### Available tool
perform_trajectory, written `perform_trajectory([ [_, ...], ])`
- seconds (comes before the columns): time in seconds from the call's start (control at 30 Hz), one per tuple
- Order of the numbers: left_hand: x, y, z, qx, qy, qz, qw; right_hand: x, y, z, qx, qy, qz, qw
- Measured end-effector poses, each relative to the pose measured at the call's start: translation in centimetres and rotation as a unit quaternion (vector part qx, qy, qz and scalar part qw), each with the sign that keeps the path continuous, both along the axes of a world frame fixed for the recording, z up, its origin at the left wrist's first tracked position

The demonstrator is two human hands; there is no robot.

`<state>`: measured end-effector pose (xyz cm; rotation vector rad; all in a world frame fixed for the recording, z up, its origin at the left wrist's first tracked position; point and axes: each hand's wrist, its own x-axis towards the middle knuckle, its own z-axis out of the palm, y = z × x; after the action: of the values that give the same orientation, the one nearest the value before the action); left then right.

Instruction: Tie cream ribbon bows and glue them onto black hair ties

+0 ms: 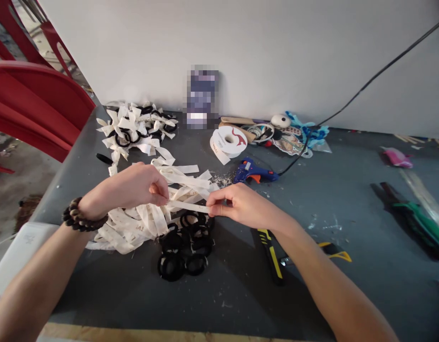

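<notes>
My left hand and my right hand each pinch one end of a short cream ribbon strip, held taut between them above the table. Under the left hand lies a loose pile of cut cream ribbon strips. Just below the strip sits a cluster of black hair ties. A beaded bracelet circles my left wrist.
A heap of finished ribbon bows on black ties lies at the back left. A white ribbon spool, a blue glue gun with its black cord, yellow-handled scissors, green-handled tools and red chairs surround the grey table.
</notes>
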<state>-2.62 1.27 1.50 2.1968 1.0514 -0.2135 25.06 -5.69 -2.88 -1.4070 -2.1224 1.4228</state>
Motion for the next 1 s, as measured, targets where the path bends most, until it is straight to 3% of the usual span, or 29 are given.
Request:
perform_trajectory([
  [0.2, 0.0, 0.2, 0.1, -0.009, 0.037, -0.011, 0.999, 0.0, -0.1, -0.1, -0.084, 0.01, -0.019, 0.996],
  [0.57, -1.2, 0.8, -0.2, -0.046, 0.032, -0.032, 0.998, 1.1, 0.4, 0.0, 0.001, -0.006, 0.011, 1.0],
  [1.0, -1.2, 1.1, 0.3, -0.008, 0.083, -0.002, 0.997, 1.1, 0.7, -0.1, -0.042, -0.025, 0.008, 0.999],
])
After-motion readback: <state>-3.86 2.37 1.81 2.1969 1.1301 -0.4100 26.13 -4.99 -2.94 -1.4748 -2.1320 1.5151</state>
